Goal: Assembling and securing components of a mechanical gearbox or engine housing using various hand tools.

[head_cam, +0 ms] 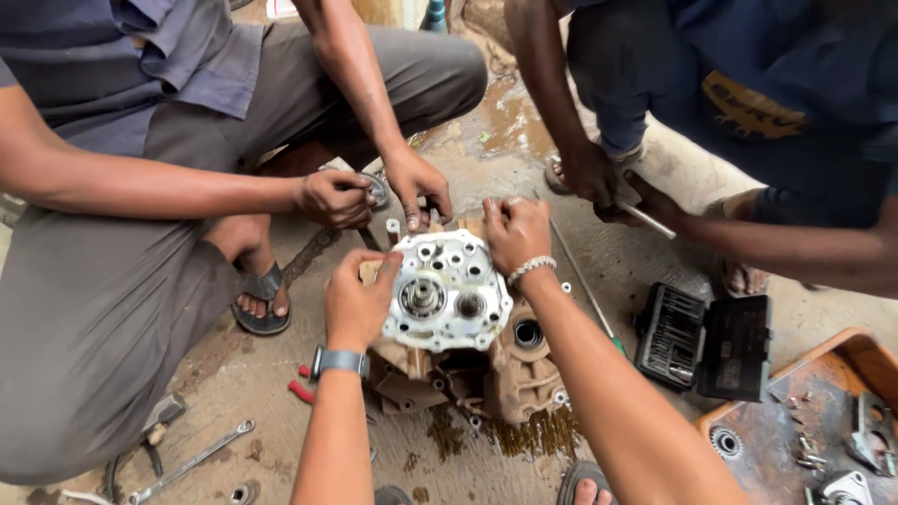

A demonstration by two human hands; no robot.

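With the left hand [355,304] clasping the near-left edge and the right hand [516,234] the far-right of the pale metal cover [447,292], seated atop the engine casing [486,379] on the floor, both grips should pull evenly, keeping it level.

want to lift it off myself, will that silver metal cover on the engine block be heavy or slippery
The silver cover looks like thick cast metal, so probably stiff and heavy for its size. Dark wet stains on the ground beneath suggest oil, so it may be slippery. Both hands, left hand and right hand, already grip its edges.
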